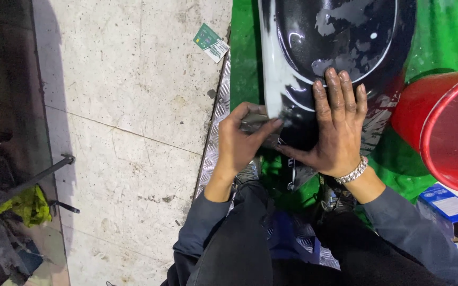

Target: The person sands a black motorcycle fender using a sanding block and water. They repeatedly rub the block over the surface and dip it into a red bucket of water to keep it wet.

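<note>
A curved black and white vehicle body panel (340, 32) with scuffed grey patches lies on a green sheet (245, 58). My right hand (335, 127) presses flat on the panel's near end, fingers spread, a metal watch band on the wrist. My left hand (242, 140) is closed on a small grey piece, likely sandpaper (254, 123), held against the panel's white edge. Both hands are dirty.
A red bucket (446, 127) stands at the right. A blue box (449, 204) lies below it. Checker-plate metal (216, 127) edges the green sheet. A small green card (211, 42) lies on the concrete floor. A yellow rag (27, 205) and a metal rod sit at the left.
</note>
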